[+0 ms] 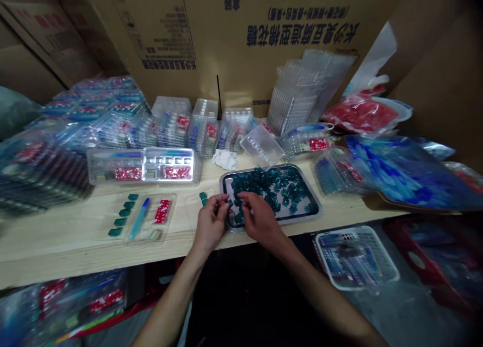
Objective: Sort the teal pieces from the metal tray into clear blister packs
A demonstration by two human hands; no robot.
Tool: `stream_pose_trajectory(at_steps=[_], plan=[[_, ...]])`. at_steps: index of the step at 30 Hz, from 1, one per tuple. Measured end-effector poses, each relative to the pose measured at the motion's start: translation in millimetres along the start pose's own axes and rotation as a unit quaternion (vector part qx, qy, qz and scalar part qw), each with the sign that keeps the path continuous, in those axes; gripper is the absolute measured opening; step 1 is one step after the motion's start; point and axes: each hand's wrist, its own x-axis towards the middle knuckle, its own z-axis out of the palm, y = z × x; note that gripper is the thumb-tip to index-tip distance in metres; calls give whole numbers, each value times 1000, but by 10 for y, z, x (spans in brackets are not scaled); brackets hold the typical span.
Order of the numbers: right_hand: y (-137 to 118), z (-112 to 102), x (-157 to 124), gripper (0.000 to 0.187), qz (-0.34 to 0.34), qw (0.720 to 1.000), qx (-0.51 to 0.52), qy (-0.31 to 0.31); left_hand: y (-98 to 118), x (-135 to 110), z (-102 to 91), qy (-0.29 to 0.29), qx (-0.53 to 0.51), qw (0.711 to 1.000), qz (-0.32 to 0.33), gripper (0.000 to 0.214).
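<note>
My left hand (212, 220) is at the left rim of a shallow tray (316, 212) full of small dark green blocks (279, 183). Its thumb and fingers are closed in a pinch, and a green block shows at the fingertips. My right hand (261, 217) is over the tray's near left part, fingers curled together and pointing at the left hand; what they hold, if anything, is hidden. Beside the left hand lies a clear plastic blister tray (191, 202) with a green block (204, 198) in it. Further left, a filled blister pack (151, 218) holds a blue pen (140, 218) and a red-and-white piece (162, 211).
Several green blocks (119, 222) stand in a line at the left. Filled clear packs (171, 165) and stacks (37, 160) line the back and left. Empty clear trays (298, 90) are piled behind. A cardboard box of blue pens (403, 170) and a white basket (392, 274) are at the right.
</note>
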Motion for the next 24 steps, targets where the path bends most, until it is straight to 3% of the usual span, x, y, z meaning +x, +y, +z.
stream_pose_trajectory(at_steps=[6,12,18,24], plan=[[-138,-55,57,22,-15,999,-37,-31,230,-100,-31,-88,-195,966,-146,42],[-163,-90,33,23,-58,994,-24,-85,231,-111,-111,-73,-261,946,-177,46],[-199,-70,21,15,-57,996,-26,-62,151,-94,-87,-36,-306,930,-202,41],[-203,-248,131,10,-108,982,-78,-134,133,-145,-84,-65,-318,922,-213,37]])
